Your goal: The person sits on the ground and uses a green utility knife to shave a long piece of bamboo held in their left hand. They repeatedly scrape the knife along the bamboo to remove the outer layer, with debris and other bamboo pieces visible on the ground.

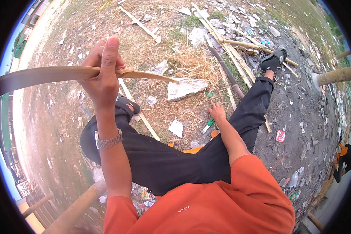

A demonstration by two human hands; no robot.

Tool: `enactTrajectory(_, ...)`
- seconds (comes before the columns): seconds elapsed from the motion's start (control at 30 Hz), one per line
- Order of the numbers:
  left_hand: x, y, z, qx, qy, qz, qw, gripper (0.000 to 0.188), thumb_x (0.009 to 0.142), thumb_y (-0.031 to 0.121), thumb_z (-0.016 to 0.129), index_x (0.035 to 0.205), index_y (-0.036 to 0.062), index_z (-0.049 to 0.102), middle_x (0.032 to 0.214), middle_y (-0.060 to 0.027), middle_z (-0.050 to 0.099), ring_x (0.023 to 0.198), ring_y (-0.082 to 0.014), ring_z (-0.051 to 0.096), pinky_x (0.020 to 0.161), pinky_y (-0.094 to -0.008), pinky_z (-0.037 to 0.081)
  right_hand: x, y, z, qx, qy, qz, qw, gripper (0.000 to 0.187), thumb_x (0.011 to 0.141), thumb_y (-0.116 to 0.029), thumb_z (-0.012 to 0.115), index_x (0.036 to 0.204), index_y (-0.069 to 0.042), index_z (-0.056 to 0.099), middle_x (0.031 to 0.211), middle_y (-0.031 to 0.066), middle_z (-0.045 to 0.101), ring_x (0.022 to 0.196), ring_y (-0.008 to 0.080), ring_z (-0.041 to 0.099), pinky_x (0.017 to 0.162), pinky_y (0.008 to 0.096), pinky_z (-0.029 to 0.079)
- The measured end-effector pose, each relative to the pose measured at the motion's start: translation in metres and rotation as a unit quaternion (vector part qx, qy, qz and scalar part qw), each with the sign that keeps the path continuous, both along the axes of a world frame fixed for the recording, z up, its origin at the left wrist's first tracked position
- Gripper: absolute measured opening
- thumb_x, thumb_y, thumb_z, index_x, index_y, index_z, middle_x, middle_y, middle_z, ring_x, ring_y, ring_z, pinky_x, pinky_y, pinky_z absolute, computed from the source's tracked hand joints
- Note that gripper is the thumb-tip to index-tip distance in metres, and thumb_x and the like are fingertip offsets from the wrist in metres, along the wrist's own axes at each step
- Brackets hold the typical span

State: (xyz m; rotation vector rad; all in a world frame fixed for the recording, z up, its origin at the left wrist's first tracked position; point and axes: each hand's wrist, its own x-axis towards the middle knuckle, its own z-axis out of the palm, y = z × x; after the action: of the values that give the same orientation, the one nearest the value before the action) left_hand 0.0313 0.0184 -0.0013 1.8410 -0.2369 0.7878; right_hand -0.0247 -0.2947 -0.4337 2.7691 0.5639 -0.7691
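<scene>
A long, flat bamboo strip [46, 76] is held raised at the left, above the ground, by the left hand [112, 67]; it is pinched between the upright thumb and the bent fingers. To the left of the grip a broad, smooth, brown band with a gentle curve is shown, while to the right the strip is narrowed to a paler, rough-edged tip. The left wrist is circled by a metal link watch [108, 139].

The right hand [217, 112] is lowered near the ground between the spread legs, its fingers partly bent; whether anything is gripped by it cannot be told. Just beside it, a slim tool with a green handle [210, 122] and a pale, flat end is seen.

Farther off, a pale slab [187, 89] with a flaky, grooved face is bedded in dry, tangled straw [185, 62]. Thin, straight split-wood slats [146, 125] are scattered about, and at the far right a round, jointed bamboo pole [257, 47] is laid across others. Dark, gritty soil [296, 113] strewn with crumpled scraps is spread along the right. Black, matte cloth trousers [163, 160] are stretched across the near middle.
</scene>
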Motion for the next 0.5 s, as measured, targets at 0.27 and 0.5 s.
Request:
enactTrajectory(0.27,0.001,0.003,0.000,-0.033,-0.015,-0.040,0.999,0.036,0.091,0.016,0.059,0.058,0.0014,0.055,0.054,-0.0002,0.049,0.047,-0.0050,0.041,0.044,-0.0215,0.028,0.012,0.018,0.091,-0.023,0.003,0.080,0.997,0.024,0.077,-0.025,0.057,0.093,-0.011,0.070,0.114,0.0086,0.053,0.110,0.0248,0.046,0.089,0.0381,0.036)
enactTrajectory(0.5,-0.004,-0.003,0.004,-0.041,0.012,-0.049,0.998,0.035,0.092,0.016,0.057,0.061,0.0018,0.054,0.057,0.0007,0.049,0.051,-0.0045,0.042,0.046,-0.0211,0.029,0.026,0.031,0.185,0.217,-0.024,-0.173,0.960,0.026,0.076,-0.024,0.059,0.089,-0.001,0.062,0.093,0.0142,0.063,0.089,0.0271,0.060,0.078,0.0409,0.045)
